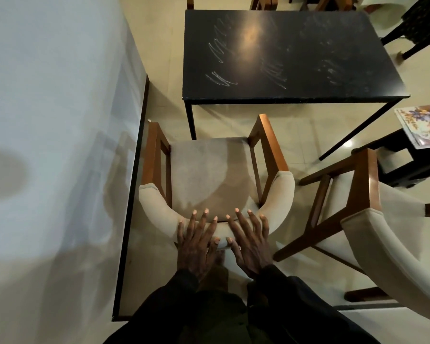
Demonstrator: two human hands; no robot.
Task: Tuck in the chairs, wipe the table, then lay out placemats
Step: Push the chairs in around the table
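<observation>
The left hand (196,242) and right hand (250,240) press flat, fingers spread and gripping nothing, on the back of the chair (209,170), which stands just short of the table (283,58) (its top scribbled white), so a straight push risks ramming the table leg (190,120).

Black table (333,78) with white scribbles; beige-cushioned brown chair (209,170); purple-flowered placemat (425,125).

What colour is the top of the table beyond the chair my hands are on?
Black, with whitish scribbled marks; the table shows clearly in the head view.
</observation>
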